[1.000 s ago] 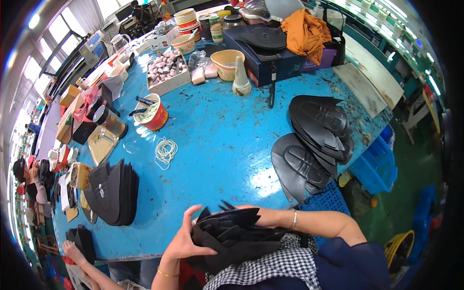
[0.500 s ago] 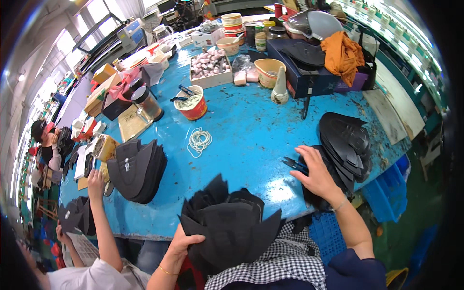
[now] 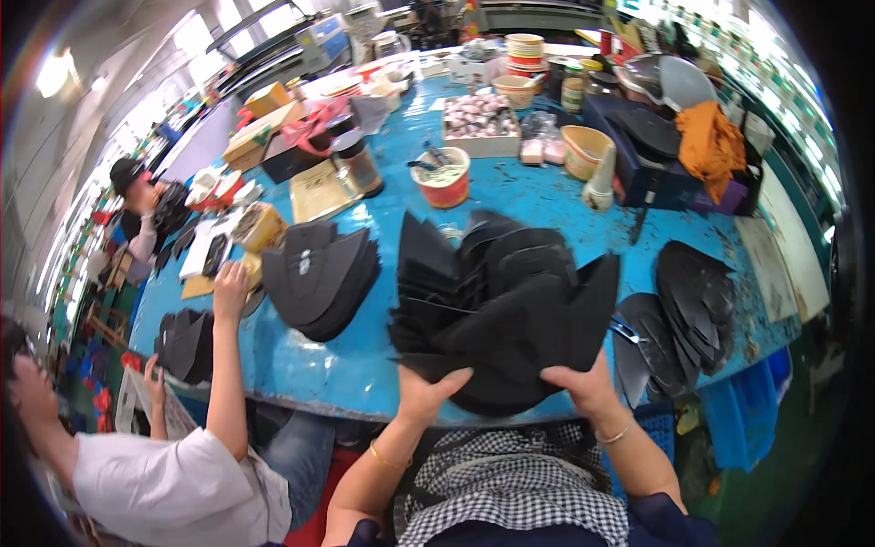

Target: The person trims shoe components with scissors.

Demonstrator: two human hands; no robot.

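Observation:
Both my hands grip a thick, fanned-out bundle of black shoe-upper pieces [image 3: 510, 319] above the near edge of the blue table. My left hand [image 3: 430, 390] closes on its lower left, thumb on top. My right hand [image 3: 585, 387] holds its lower right the same way; the fingers of both hands are mostly hidden underneath. Beside my right hand, small dark thread snips [image 3: 626, 330] lie on a spread of black pieces [image 3: 652, 351]. A second pile of black uppers [image 3: 694, 305] rests just beyond. To the left stands a neat stack of black uppers [image 3: 319, 278].
A co-worker's hand [image 3: 231, 287] reaches over the table on the left, near another black pile [image 3: 185, 345]. Farther back are a red-and-white tub [image 3: 443, 187], a box of pinkish pieces [image 3: 481, 144], a grey cone [image 3: 599, 182], jars and a dark blue box [image 3: 615, 150].
My right hand has left the snips on the right and taken hold of the bundle. The bundle has moved up from my lap over the table, and the view has shifted.

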